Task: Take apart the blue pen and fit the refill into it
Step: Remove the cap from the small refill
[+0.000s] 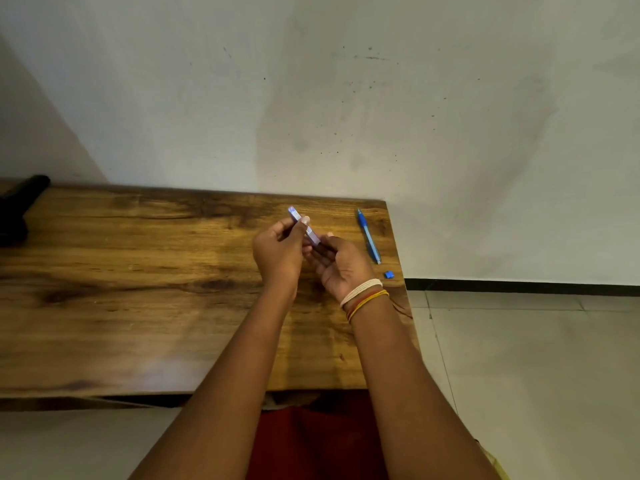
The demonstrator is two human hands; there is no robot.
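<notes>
Above the wooden table [138, 271] my left hand [278, 252] grips a pale blue-violet pen barrel [300, 221], which points up and to the left. My right hand [341, 268] meets it at the barrel's lower end and pinches a thin dark piece [323, 249] there; whether this is the refill I cannot tell. A second blue pen [369, 235] lies on the table to the right of my hands, near the right edge. A small blue cap-like piece [389, 274] lies just below that pen.
A black object [17, 206] rests at the table's far left corner. The table stands against a pale wall [346, 98]. Its right edge runs just beyond the lying pen, with tiled floor [519, 358] beyond. Red cloth [311, 441] shows below the near edge.
</notes>
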